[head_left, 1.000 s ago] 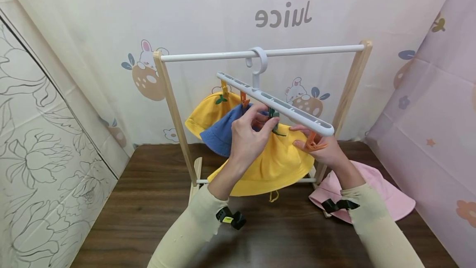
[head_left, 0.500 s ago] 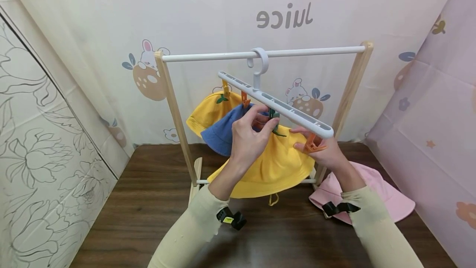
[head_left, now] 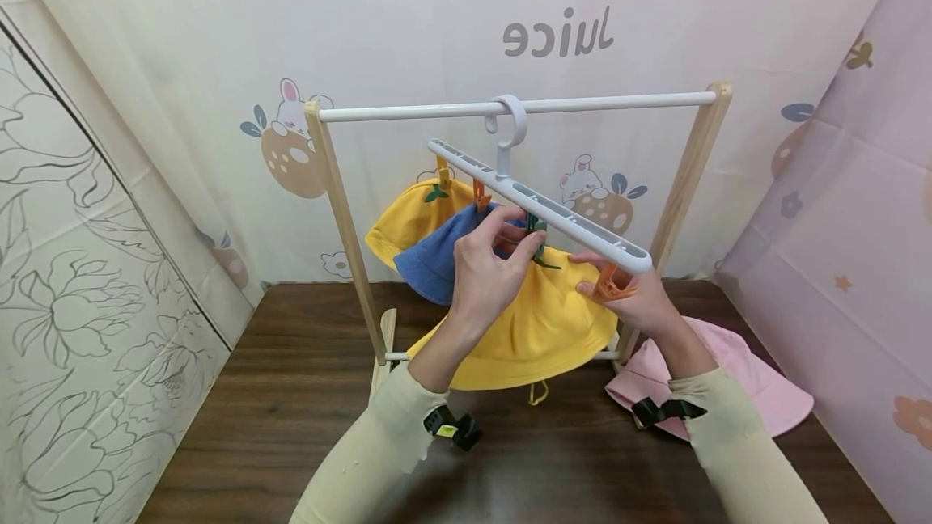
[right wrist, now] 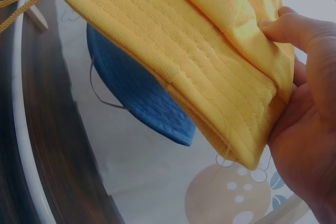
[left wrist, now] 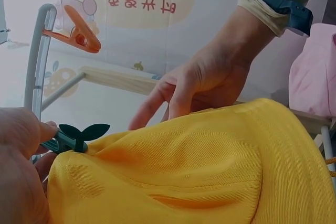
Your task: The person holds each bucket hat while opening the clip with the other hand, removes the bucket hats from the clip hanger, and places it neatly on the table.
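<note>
In the head view, my left hand point(head_left: 486, 269) pinches a green clothespin point(head_left: 537, 234) under the white hanger point(head_left: 575, 225). The clothespin's jaws are at the crown of a yellow bucket hat point(head_left: 542, 326), beside its dark green leaf sprout point(left wrist: 84, 132). My right hand point(head_left: 641, 297) holds the hat's right side, thumb on the near face and fingers partly hidden behind the cloth, as the right wrist view shows. An orange clothespin point(head_left: 615, 283) hangs from the hanger's near end, in front of my right hand, with nothing in its jaws.
A blue hat point(head_left: 429, 261) and another yellow hat point(head_left: 400, 225) hang farther along, from an orange clip point(head_left: 480, 194) and a yellow clip point(head_left: 442, 174). The hanger hooks over the rack's white rod point(head_left: 619, 102). A pink hat point(head_left: 750, 370) lies on the dark wooden table point(head_left: 291, 427), right.
Both hands keep their holds on the clothespin and the yellow hat. The hanger's near end dips slightly, then shifts a touch left; otherwise almost nothing moves.
</note>
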`<state>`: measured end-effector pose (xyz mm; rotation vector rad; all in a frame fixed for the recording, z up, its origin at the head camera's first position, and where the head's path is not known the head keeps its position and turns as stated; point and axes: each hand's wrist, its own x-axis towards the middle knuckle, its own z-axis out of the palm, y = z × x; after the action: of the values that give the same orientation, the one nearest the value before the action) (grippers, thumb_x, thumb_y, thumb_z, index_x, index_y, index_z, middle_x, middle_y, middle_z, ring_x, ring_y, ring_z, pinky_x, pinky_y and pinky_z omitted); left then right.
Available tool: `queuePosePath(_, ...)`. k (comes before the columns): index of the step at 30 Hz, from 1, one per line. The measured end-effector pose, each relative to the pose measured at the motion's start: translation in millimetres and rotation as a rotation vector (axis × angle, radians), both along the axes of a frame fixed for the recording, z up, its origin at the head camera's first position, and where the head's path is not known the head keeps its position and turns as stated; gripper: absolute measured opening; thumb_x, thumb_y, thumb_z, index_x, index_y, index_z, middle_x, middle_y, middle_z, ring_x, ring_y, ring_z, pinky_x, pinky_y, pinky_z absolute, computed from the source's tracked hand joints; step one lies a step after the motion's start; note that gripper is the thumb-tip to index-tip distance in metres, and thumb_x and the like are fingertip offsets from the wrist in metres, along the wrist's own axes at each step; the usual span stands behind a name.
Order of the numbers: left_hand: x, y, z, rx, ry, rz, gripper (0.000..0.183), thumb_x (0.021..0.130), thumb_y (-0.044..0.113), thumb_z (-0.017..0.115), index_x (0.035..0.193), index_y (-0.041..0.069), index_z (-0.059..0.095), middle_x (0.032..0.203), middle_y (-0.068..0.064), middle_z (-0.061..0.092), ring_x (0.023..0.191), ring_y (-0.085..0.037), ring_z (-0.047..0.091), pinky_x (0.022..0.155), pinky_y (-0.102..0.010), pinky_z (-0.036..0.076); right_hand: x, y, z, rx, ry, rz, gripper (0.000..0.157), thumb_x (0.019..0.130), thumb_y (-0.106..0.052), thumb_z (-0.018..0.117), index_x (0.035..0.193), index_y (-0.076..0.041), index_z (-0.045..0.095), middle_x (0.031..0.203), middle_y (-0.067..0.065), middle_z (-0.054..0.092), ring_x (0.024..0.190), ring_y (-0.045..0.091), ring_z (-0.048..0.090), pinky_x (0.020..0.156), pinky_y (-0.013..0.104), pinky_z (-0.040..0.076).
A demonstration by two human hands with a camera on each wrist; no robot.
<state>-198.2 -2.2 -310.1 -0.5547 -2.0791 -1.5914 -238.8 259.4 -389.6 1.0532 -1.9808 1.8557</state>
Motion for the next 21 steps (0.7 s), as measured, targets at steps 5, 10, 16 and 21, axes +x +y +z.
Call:
queuePosePath(5,-0.2,0.4,0.0,0.001,0.001,0.002,0.023,0.103,0.02,0.082,0.123,0.008,0.077,0.1,-0.014,0.086,0.085,-0.028,0.082,0.073,-0.02,0.062,1.3,1.5,-0.9,0.012,-0.013,-0.021,0.061,0.086,0.03,0.071,0.138,-0.001,0.075,0.125,-0.009,0.086,0.115,0.002,0.073,0.088,0.013,0.059)
queuePosePath(10,-0.2,0.9,-0.4,0.006,0.006,-0.001,0.023,0.103,0.019,0.083,0.122,0.008,0.076,0.1,-0.014,0.086,0.085,-0.028,0.082,0.073,-0.02,0.061,3.7,2.6,-1.9,0.021,-0.035,-0.032,0.07,0.086,0.031,0.071,0.14,-0.014,0.076,0.125,-0.012,0.086,0.106,-0.001,0.074,0.084,0.012,0.061)
queuePosePath(16,0.2,1.1,0.1,0.005,-0.001,0.001,0.023,0.103,0.019,0.083,0.122,0.008,0.076,0.099,-0.014,0.086,0.084,-0.028,0.082,0.073,-0.02,0.061,5.9,3.2,-3.2,0.024,-0.033,-0.031,0.077,0.085,0.031,0.071,0.145,-0.018,0.073,0.124,-0.012,0.086,0.094,-0.002,0.073,0.079,0.011,0.06)
queuePosePath(21,0.3,0.4,0.3,0.004,-0.008,0.003,0.024,0.103,0.02,0.082,0.123,0.008,0.076,0.1,-0.014,0.086,0.085,-0.028,0.082,0.073,-0.02,0.062,9.0,3.4,-2.9,0.051,-0.049,-0.078,0.074,0.087,0.028,0.073,0.144,-0.019,0.073,0.123,-0.015,0.086,0.081,-0.001,0.063,0.07,0.013,0.054)
